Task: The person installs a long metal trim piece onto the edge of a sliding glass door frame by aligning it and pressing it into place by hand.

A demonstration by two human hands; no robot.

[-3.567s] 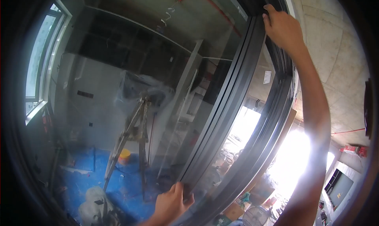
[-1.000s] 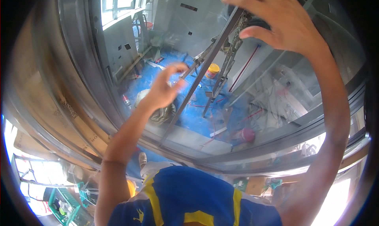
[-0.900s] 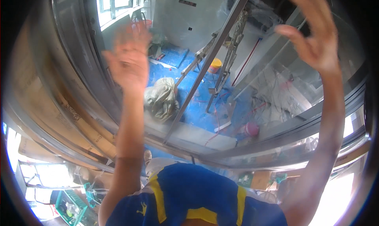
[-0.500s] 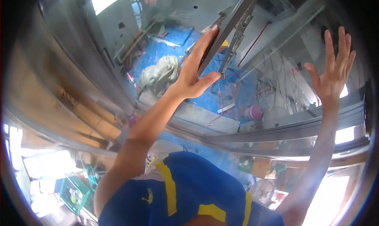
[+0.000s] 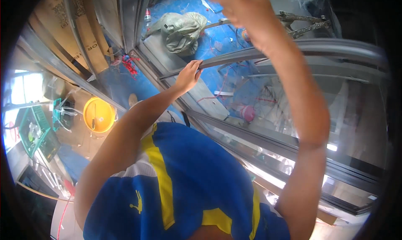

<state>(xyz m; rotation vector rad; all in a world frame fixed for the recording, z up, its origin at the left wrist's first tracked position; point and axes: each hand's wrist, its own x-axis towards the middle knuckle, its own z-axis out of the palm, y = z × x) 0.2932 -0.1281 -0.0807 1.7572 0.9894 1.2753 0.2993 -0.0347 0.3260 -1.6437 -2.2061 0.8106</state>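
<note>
Left of centre, your left hand (image 5: pixel 189 77) has its fingers curled over the dark frame bar (image 5: pixel 322 47), which runs from mid-left to upper right. At upper centre, your right hand (image 5: pixel 243 11) is blurred; I can't tell whether it grips anything. Right of centre, the glass pane (image 5: pixel 310 97) lies along the bar. The framed panel should be heavy and stiff, its glass slippery and breakable, so hold it by the metal edge.

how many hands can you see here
2: the left hand is on the dark grey frame, and the right hand is raised near the top edge, blurred. Others may be hidden.
</note>
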